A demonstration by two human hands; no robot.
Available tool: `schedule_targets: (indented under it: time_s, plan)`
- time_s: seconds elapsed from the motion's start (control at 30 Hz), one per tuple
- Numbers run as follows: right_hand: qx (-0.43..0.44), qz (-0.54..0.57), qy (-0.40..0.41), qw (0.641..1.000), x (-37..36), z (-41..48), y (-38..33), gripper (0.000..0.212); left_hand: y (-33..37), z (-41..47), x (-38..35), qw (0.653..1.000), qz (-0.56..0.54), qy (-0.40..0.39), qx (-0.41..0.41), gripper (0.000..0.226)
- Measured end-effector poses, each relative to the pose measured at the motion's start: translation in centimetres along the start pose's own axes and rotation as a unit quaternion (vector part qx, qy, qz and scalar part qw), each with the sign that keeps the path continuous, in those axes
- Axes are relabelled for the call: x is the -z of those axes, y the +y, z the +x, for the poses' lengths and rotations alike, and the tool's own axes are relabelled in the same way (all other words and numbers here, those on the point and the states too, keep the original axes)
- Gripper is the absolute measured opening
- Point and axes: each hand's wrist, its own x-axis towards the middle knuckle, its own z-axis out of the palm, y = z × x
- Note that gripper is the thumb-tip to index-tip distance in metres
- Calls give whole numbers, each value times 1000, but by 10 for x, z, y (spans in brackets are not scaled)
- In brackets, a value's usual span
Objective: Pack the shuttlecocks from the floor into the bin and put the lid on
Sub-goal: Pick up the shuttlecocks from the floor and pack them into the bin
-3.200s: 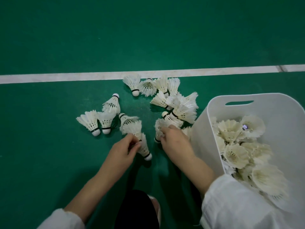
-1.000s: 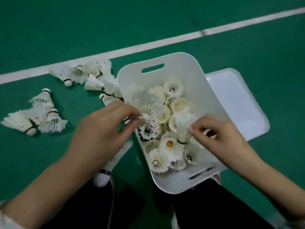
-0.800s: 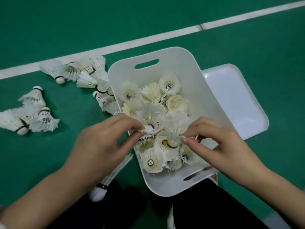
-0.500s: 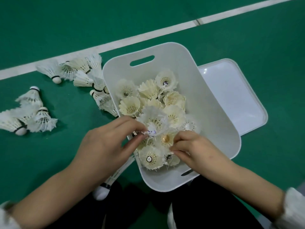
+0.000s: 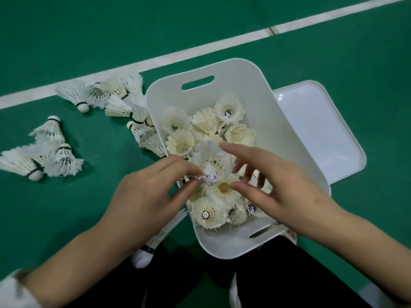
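green court, feathers half packed

matte green court floor [image 5: 333,52] all round, crossed by a painted white line [image 5: 200,46] beyond both hands. between the hands, a white plastic bin [image 5: 244,85]: smooth, round-cornered, slot handles, thin stiff walls. inside it, under the fingers, packed shuttlecocks [image 5: 206,123] cork down, cream skirts open upward like rosettes.

left hand [image 5: 144,196] pinching a ragged shuttlecock [image 5: 210,162] by its frayed feather edge, just above the packed ones. right hand [image 5: 282,190] spread and relaxed over the bin, gripping nothing; touching that skirt or not, cannot tell.

judged nearly weightless, springy yet brittle: quills likely to bend or snap if squeezed across the skirt. better taken at the cork or the bound neck, then lowered cork first into a gap, not pressed.

out past the left hand, loose shuttlecocks [image 5: 124,103] on the floor: white feathers, black bands, rounded corks. stray shuttlecock [image 5: 142,260] beneath the left wrist; held or lying, cannot tell. beyond the right hand, lid [image 5: 322,134] flat on the floor, glossy, raised rim, one edge hidden behind the bin. rigid and light by the look; best lifted by its two long edges.
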Motion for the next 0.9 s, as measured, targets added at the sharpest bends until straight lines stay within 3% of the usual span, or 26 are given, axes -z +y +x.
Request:
schedule_targets:
  time_s: [0.17, 0.27, 0.4, 0.53, 0.73, 0.9]
  plan:
    - [32, -60, 27, 997, -9, 13, -1, 25, 2, -3, 3, 1000, 14, -17, 8, 23]
    - [-22, -26, 72, 997, 1, 17, 9, 26, 1, -5, 7, 998, -30, -4, 55, 39]
    - [-92, 12, 109, 990, 13, 31, 13, 17, -4, -7, 16, 994, -61, 52, 76, 24]
    - [-66, -27, 25, 997, -8, 52, 1, 15, -10, -9, 25, 994, -45, 78, 63, 32]
    - [-1, -187, -103, 977, -54, 66, 9, 24, -18, -14, 27, 996, -33, 71, 48, 19]
    - [-13, -210, -127, 969, -59, 72, 16, 25, -27, -14, 24, 996, 7, 82, 42, 9]
